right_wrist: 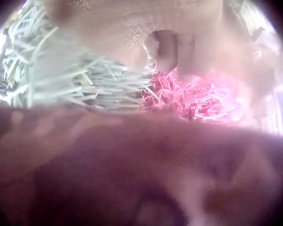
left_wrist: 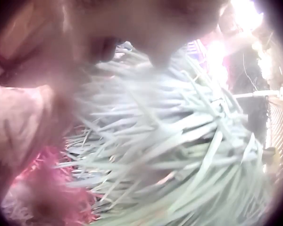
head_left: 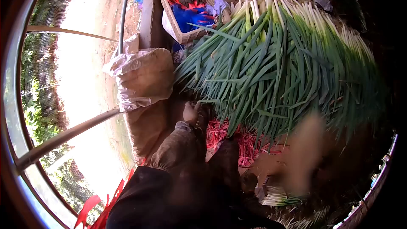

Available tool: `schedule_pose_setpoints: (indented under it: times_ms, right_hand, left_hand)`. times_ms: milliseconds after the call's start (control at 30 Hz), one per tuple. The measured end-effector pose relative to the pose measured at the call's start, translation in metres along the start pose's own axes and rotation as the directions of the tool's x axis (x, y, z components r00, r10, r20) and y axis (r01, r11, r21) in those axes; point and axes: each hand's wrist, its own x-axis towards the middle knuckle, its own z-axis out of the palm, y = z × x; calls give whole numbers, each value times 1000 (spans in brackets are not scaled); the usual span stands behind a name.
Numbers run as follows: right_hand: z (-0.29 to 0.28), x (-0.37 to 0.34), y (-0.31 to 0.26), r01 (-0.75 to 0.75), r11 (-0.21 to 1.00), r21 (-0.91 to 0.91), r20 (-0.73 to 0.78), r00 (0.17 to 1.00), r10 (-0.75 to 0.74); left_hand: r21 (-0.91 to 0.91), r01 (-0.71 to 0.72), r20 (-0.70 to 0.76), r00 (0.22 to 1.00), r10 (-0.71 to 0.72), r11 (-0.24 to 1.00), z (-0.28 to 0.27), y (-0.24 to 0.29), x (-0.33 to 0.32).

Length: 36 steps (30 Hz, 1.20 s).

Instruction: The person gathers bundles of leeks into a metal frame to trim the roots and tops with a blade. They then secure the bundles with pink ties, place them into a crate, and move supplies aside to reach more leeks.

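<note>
At left, a tan woven sack with a pale, crumpled top point(head_left: 144, 80) stands near the person's left hand point(head_left: 191, 113), which is just beside the leaf tips, its grip too unclear to tell whether it grasps anything. Next come a beige slatted plastic crate point(head_left: 191, 38) with blue and red cloth point(head_left: 188, 17) inside, a tangle of thin red strips point(head_left: 250, 154), and, partly over these, the broad heap of long green onions with white stems point(head_left: 271, 59). The right hand point(right_wrist: 193, 28) is blurred near the strips and leaves, its grip likewise impossible to tell.
</note>
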Motion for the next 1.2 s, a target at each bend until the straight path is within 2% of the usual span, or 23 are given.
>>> schedule_pose_setpoints:
  times_ms: [67,133,167,233,333,367,433,467,567,667,767,800,900,967,1067,1167,1200]
  right_hand:
    - [22,18,-6,134,962,-237,-58,987,-152]
    - [9,26,-103,86,996,17,-167,983,-82]
    - [6,40,-140,141,988,-56,-217,965,-150]
    - [3,62,-191,231,950,-208,-298,910,-287]
    - [4,72,-215,80,994,73,-168,984,-67]
    - [4,74,-221,14,987,162,-113,994,4]
    - [8,83,-233,-121,936,330,10,992,125]
    - [9,85,-238,-195,893,406,78,981,178]
    - [16,88,-250,-319,835,449,158,948,277]
    - [26,88,-259,-316,883,348,101,949,300]
    - [36,92,-267,-317,905,285,71,948,310]
    - [37,96,-275,-309,912,271,56,951,306]
    - [43,102,-281,-289,926,241,22,956,293]
    - [43,107,-287,-265,937,226,-5,962,273]
    - [42,114,-299,-202,960,194,-56,975,216]
    - [39,121,-313,-110,984,138,-123,984,128]
    - [37,124,-320,-68,992,108,-152,985,84]
  left_hand:
    - [-47,-44,-88,995,40,998,-24,62,14]
    - [-26,-96,-157,983,91,995,-34,83,60]
    - [16,-121,-173,977,122,993,-33,71,110]
    - [63,-118,-179,976,127,991,-51,123,141]
    - [209,-199,-201,950,241,958,-56,157,227]
    - [198,-210,-136,961,239,957,-59,172,251]
    - [113,-176,-105,976,188,978,-48,186,307]
    - [135,-174,-120,974,191,975,-46,200,319]
    - [193,-158,-130,974,185,968,-42,236,347]
    - [265,-148,-50,985,167,953,-32,242,391]
    - [173,-60,-73,995,74,983,-25,235,416]
    - [148,-28,-77,996,39,989,-11,200,465]
    - [235,-34,-217,972,87,971,-6,200,464]
    - [131,-55,-163,984,77,990,-5,195,469]
    - [35,-149,-72,986,151,988,8,139,533]
    - [102,-112,-103,987,122,989,3,160,508]
    - [63,-126,-85,988,131,990,6,152,516]
